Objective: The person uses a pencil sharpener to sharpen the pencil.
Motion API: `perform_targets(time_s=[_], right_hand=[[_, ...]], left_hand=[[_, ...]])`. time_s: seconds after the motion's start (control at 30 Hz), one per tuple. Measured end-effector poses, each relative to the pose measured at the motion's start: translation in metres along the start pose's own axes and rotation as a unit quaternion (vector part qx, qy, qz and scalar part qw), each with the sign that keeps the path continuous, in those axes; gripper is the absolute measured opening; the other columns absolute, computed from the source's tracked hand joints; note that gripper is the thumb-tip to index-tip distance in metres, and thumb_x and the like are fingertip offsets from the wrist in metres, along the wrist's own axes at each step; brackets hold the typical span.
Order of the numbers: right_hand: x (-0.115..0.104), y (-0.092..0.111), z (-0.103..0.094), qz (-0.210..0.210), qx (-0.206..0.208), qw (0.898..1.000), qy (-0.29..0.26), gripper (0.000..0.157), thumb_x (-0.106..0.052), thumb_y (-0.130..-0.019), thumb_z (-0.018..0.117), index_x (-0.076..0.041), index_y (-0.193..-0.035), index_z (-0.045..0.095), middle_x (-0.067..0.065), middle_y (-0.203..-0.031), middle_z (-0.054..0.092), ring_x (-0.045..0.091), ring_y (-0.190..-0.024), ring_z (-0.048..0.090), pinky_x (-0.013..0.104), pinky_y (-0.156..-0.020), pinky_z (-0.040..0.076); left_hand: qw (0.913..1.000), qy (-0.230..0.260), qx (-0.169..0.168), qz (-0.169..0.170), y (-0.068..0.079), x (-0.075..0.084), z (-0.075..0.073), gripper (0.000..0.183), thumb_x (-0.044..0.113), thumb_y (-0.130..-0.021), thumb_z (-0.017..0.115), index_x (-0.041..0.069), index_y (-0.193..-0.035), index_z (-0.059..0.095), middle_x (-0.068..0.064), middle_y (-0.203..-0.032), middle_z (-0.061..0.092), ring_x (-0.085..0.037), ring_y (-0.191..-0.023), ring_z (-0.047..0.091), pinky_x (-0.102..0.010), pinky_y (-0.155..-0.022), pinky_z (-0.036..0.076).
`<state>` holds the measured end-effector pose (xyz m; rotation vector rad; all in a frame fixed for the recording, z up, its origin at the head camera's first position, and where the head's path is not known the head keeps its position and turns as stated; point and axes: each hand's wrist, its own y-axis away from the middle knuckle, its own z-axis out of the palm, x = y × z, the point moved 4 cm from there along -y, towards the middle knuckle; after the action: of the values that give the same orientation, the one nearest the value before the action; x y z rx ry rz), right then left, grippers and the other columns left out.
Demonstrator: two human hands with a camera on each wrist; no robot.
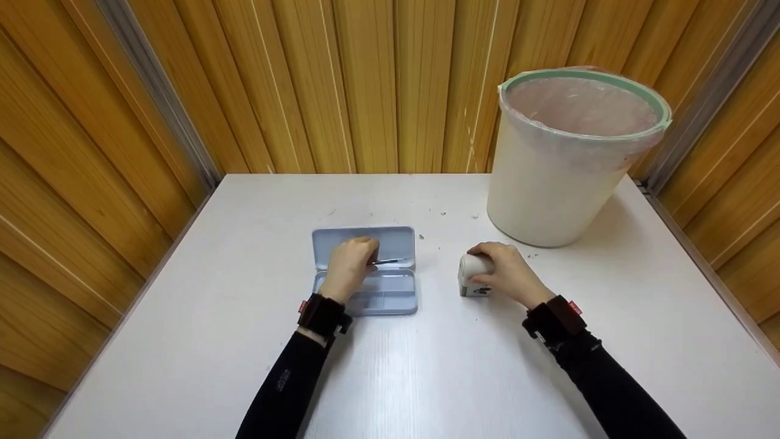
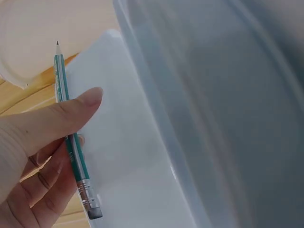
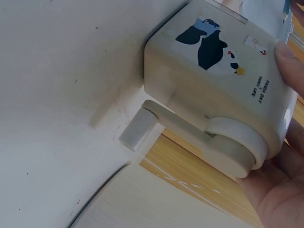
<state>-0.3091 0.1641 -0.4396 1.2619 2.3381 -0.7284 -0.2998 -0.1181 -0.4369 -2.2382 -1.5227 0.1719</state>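
Observation:
Over the open light-blue pencil case (image 1: 381, 303), my left hand (image 1: 351, 263) pinches a green pencil (image 2: 80, 164) between thumb and fingers. Its sharpened tip points away from its eraser end, which shows below the hand in the left wrist view. To the right, my right hand (image 1: 507, 272) grips a cream crank pencil sharpener (image 3: 204, 71) from the top and side. Panda pictures and small lettering mark the sharpener's face. Its crank handle (image 3: 180, 126) sticks out with none of my fingers on it.
At the back right of the white table (image 1: 244, 256) stands a tall cream bin (image 1: 548, 189) with a green rim and a clear plastic liner. Small dark crumbs (image 1: 475, 217) lie scattered near it. Wood-panelled walls (image 1: 365, 85) enclose the table at the back and sides.

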Motion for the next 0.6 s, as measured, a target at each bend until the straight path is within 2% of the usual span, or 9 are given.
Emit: perform_targets(time_s=[0.27,0.47,0.6], right_hand=[[0.003,0.002,-0.002,0.003,0.003,1.000,-0.006,0.042,-0.004,-0.076,0.082,0.004,-0.113,0.066,0.022,-0.114,0.069,0.038,-0.108,0.063,0.053,-0.094,0.051],[0.003,0.003,-0.002,0.002,0.007,1.000,-0.008,0.041,-0.004,-0.076,0.082,0.003,-0.112,0.066,0.021,-0.113,0.069,0.037,-0.107,0.064,0.053,-0.093,0.051],[0.004,0.003,-0.002,0.002,0.008,1.000,-0.005,0.041,-0.005,-0.076,0.082,0.003,-0.112,0.066,0.021,-0.113,0.069,0.037,-0.107,0.064,0.053,-0.093,0.051]], left_hand=[[0.9994,-0.006,-0.024,-0.023,0.010,-0.017,-0.001,0.027,0.002,-0.064,0.088,0.007,-0.074,0.063,-0.006,-0.075,0.070,-0.027,-0.071,0.068,-0.040,-0.061,0.056],[0.9972,0.014,-0.069,-0.026,0.015,-0.026,0.003,0.023,-0.001,-0.064,0.086,0.005,-0.071,0.065,-0.009,-0.071,0.070,-0.029,-0.070,0.067,-0.042,-0.063,0.055],[0.9946,0.027,-0.094,-0.034,0.018,-0.030,0.007,0.023,0.003,-0.064,0.088,0.005,-0.069,0.066,-0.008,-0.070,0.070,-0.028,-0.070,0.066,-0.042,-0.064,0.054]])
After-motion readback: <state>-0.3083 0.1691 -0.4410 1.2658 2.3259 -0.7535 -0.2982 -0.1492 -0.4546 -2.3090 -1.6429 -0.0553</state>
